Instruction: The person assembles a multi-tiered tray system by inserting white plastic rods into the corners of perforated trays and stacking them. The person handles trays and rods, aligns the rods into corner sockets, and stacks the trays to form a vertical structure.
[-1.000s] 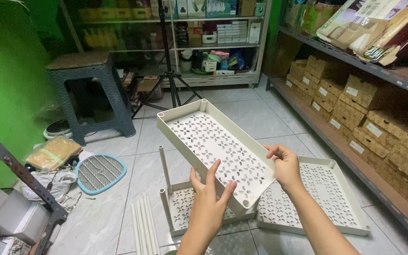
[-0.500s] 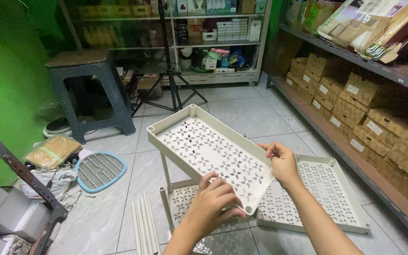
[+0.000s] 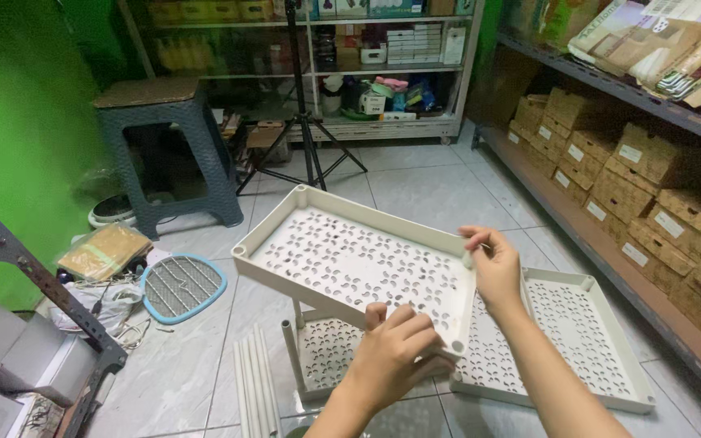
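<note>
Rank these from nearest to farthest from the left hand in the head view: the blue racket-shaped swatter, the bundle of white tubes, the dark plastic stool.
1. Bundle of white tubes, on the floor just left of the left hand.
2. Blue racket-shaped swatter, farther left on the tiles.
3. Dark plastic stool, far back left.

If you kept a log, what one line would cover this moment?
left hand: grips near corner of white perforated tray | right hand: pinches its far-right edge | tray: tilted above lower tray with posts | third tray: flat on floor
</note>
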